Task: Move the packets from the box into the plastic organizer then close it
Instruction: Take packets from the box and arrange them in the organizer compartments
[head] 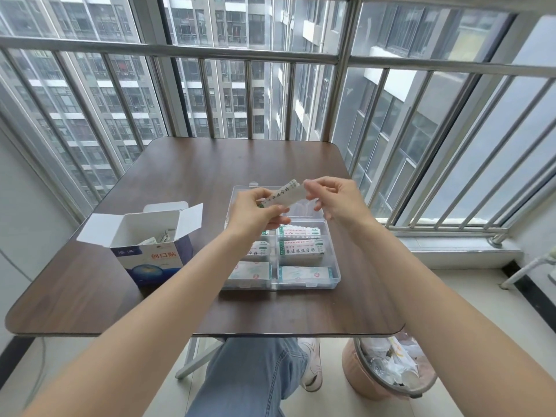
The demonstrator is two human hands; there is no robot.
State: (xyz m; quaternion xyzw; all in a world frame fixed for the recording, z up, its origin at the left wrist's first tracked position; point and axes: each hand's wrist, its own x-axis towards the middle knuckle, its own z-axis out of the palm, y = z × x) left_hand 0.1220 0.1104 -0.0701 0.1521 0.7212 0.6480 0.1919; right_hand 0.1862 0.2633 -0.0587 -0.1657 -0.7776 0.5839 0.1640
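Wooden table [186, 182] beside barred window [270, 55]

Both your arms reach forward, hands raised close together. Your left hand [255, 210] pinches a packet [282, 195]. Your right hand [334, 200] has fingers loosely curled at its far end.

The near strip and the whole far half of the dark wood-grain desk [186, 164] are left bare, so passage is offered there, while the far edge is closed off by the grey metal window railing [210, 55]. The left-middle is occupied by the open white-and-blue cardboard box [150, 260], whose raised flaps stand around its mouth and narrow the entry from above. A bare lane of desk is left between that box and the clear plastic compartment organizer [334, 275], whose rear section is overhung by both hands and a held packet [284, 194].
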